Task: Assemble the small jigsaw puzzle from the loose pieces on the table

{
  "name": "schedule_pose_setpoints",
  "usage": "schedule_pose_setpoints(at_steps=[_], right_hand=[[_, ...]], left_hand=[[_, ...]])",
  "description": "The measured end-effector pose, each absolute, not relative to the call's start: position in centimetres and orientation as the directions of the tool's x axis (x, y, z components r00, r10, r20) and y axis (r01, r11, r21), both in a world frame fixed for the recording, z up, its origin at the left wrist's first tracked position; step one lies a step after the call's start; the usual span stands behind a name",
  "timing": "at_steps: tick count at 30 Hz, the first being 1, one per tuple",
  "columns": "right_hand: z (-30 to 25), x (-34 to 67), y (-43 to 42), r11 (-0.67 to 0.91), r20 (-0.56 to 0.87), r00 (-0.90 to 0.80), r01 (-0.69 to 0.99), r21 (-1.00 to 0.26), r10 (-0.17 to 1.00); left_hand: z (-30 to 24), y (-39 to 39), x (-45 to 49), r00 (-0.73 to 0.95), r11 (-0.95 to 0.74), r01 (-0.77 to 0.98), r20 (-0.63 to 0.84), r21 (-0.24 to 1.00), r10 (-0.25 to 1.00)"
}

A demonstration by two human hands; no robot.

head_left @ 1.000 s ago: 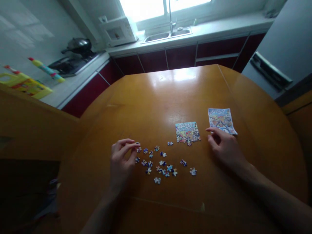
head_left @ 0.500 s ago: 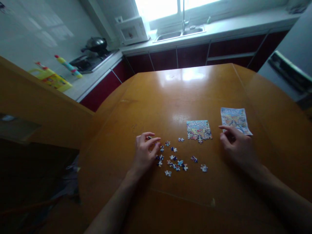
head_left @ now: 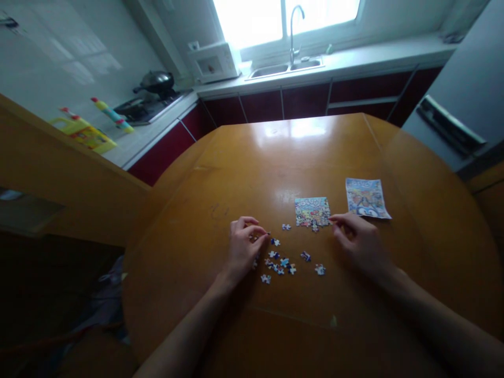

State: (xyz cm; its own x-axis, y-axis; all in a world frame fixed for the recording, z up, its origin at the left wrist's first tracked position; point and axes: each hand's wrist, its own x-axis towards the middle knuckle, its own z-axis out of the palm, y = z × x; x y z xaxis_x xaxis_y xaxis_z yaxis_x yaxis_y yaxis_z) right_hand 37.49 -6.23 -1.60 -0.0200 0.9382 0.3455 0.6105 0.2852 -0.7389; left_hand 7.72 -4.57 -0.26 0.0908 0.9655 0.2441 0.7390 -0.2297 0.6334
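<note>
A partly joined jigsaw puzzle (head_left: 312, 211) lies on the wooden table, its lower edge uneven. At its lower right corner is my right hand (head_left: 360, 241), index finger stretched to the edge and thumb apart; no piece shows in it. My left hand (head_left: 246, 247) is over the left side of the loose pieces, thumb and index finger pinched on a small dark puzzle piece (head_left: 269, 233). Several loose puzzle pieces (head_left: 284, 262) spread between the hands, and some are partly hidden under my left hand. One single piece (head_left: 286, 227) lies left of the joined puzzle.
A creased picture sheet (head_left: 366, 197) lies right of the puzzle on the round-ended table (head_left: 252, 163). Beyond are a counter with a sink (head_left: 271, 71), a microwave (head_left: 214, 63), a stove with a wok (head_left: 157, 81), and yellow bottles (head_left: 88, 134) at left.
My right hand has moved left, from beside the picture sheet to the puzzle's corner. My left hand has shifted slightly right and its fingertips have closed on a piece. The camera view has tilted up slightly.
</note>
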Motion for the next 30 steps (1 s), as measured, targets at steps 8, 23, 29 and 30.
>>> schedule_pose_setpoints(at_steps=[8,23,29,30], right_hand=[[0.3,34.3,-7.9,0.644,0.644,-0.164,0.417,-0.642,0.748],[-0.6,39.4,-6.5,0.702,0.699,-0.236,0.495,-0.512,0.676],[-2.9,41.1,-4.0,0.634,0.548,-0.362,0.622,-0.460,0.754],[-3.1,41.1,-3.9,0.636,0.532,-0.384,0.629,-0.447,0.754]], left_hand=[[2.2,-6.5,14.6,0.058,0.032,0.203,-0.045,0.979,0.997],[2.4,-8.0,14.5,0.148,0.128,0.126,-0.146,0.984,0.978],[0.2,-7.8,10.7,-0.004,-0.051,0.302,0.055,0.952,0.998],[0.2,-7.8,10.4,-0.009,-0.081,0.330,0.089,0.940,0.996]])
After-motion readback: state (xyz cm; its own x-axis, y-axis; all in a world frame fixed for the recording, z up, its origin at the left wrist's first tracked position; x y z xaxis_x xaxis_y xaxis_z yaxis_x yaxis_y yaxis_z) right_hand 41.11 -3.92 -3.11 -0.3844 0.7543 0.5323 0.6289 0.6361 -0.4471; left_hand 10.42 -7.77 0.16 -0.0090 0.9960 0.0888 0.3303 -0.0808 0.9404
